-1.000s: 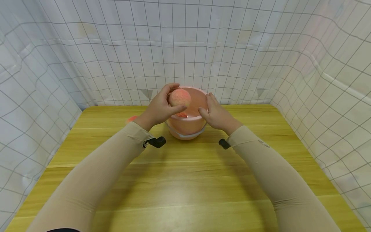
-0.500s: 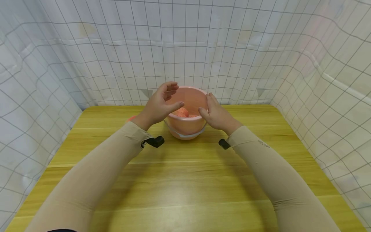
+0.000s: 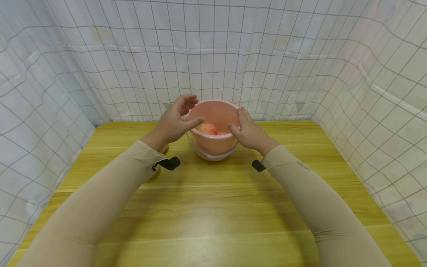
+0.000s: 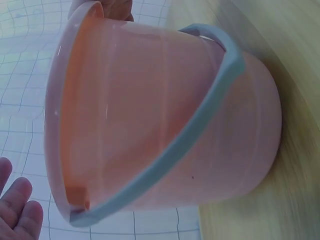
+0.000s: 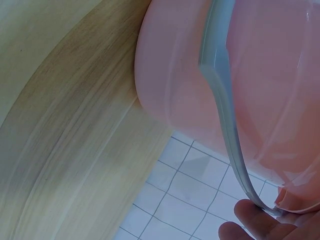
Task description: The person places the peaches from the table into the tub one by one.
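A pink bucket with a pale grey handle stands upright at the back middle of the table. Inside it lies a peach, yellow and pink with red speckles; a second reddish surface shows beside it. My left hand hovers by the bucket's left rim, fingers relaxed and thumb apart, holding nothing. Its fingertips are clear of the rim in the left wrist view. My right hand holds the right rim, thumb on the inner side and fingers outside, close to the handle's joint.
Under my left wrist, the edge of a round tan thing peeks out, mostly hidden by the arm. The wooden table ends at a white, grid-patterned curtain on the back and sides.
My left hand held a peach over the bucket, let it go inside, and has since drawn back to the left. The right hand stays on the rim.
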The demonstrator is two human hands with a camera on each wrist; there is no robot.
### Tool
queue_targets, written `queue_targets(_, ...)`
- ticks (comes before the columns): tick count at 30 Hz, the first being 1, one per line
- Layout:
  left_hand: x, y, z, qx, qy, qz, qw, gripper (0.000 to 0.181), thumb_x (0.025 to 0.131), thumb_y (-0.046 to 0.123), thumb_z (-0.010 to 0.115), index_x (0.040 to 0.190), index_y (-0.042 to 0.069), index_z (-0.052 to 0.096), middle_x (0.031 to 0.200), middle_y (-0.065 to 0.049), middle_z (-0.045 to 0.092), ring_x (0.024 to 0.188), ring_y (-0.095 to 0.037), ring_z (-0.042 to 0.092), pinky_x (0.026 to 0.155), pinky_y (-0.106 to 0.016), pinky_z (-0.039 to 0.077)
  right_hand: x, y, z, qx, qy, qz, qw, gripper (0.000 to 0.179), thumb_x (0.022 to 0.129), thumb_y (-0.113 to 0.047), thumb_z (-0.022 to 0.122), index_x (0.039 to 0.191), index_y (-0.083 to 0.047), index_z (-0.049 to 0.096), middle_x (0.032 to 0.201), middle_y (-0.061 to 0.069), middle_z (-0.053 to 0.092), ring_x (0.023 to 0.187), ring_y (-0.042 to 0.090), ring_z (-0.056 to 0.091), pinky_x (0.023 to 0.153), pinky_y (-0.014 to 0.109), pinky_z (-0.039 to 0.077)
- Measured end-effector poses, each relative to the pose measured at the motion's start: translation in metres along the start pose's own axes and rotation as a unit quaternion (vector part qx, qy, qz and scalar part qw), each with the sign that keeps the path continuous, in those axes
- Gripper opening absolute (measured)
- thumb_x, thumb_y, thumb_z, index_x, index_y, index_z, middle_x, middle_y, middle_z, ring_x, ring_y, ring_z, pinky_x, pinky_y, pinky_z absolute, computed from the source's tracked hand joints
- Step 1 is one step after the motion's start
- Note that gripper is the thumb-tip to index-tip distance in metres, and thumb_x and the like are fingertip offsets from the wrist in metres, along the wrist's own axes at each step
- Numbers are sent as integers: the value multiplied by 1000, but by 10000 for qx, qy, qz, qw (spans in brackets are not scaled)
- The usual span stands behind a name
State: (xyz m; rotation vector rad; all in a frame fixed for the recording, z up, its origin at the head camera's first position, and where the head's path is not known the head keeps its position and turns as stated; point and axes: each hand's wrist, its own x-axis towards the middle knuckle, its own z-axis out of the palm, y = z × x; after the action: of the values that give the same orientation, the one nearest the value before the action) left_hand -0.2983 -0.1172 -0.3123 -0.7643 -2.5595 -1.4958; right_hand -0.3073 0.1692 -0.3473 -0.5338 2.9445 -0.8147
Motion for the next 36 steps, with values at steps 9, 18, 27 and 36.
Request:
queue_targets(9, -14, -8, -14, 232, -175, -133, 9995, 73, 98, 26, 77, 157, 9, 39, 160, -14, 48, 150, -34, 45, 124, -53, 37, 1, 2, 1, 51, 23, -7, 10000, 84, 109, -48, 37, 168, 0, 3, 177, 19, -5, 165, 34, 1, 132, 54, 16)
queue_targets(18, -32, -22, -28, 440, -340, -115, 9984, 69, 99, 27, 76, 156, 9, 41, 159, -15, 48, 153, -33, 43, 127, -54, 32, -1, 0, -1, 73, 7, -10, 10000, 83, 109, -47, 39, 168, 1, 3, 177, 20, -5, 165, 34, 1, 132, 54, 15)
queue_targets(27, -51, -34, -40, 765, -592, -465, 9942, 73, 99, 30, 75, 158, 9, 39, 161, -14, 47, 156, -37, 37, 125, -62, 30, 0, 1, 0, 94, 29, -56, 9999, 83, 109, -47, 38, 168, 1, 4, 177, 20, -4, 165, 34, 0, 132, 54, 14)
queue_targets(36, -75, -45, -53, 1205, -907, -747, 9857, 79, 97, 38, 77, 161, 13, 37, 163, -13, 44, 156, -39, 34, 126, -64, 26, 0, 1, 0, 59, 13, -49, 10000, 85, 108, -51, 36, 168, 1, 4, 177, 19, -3, 166, 32, -1, 132, 54, 15)
